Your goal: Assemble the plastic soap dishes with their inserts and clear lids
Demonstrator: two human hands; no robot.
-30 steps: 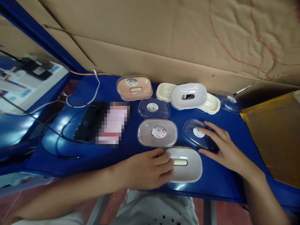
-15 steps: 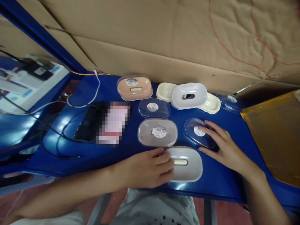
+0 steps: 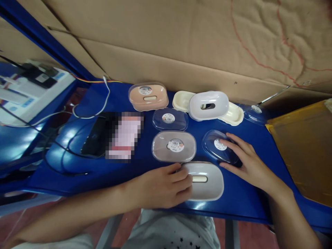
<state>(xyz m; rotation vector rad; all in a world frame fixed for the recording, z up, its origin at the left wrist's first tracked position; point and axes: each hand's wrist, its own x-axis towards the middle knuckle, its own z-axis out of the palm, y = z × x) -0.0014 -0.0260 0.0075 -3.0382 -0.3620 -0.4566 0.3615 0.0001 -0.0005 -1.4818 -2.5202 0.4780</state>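
My left hand (image 3: 168, 186) has its fingers curled over the left end of a light grey soap dish (image 3: 214, 190) at the table's front edge. A cream strip shows through the slot in that dish. To the right, a clear plastic lid (image 3: 214, 152) with a round label lies on the blue table. My right hand (image 3: 249, 159) grips its right side, thumb and fingers apart around the edge. Just behind the dish sits a grey-brown soap box (image 3: 159, 147) under a labelled clear lid. Another clear lid (image 3: 181, 121) lies beyond it.
At the back are a peach soap box (image 3: 147, 103), cream trays (image 3: 234, 116) under a white slotted dish (image 3: 220, 109), and one more clear lid (image 3: 251, 116). A phone (image 3: 124, 135) with a blurred screen, cables and a power strip (image 3: 28, 93) are left. A yellow-taped box (image 3: 306, 148) stands right.
The view shifts very slightly. Both hands and the soap dish parts keep their places.
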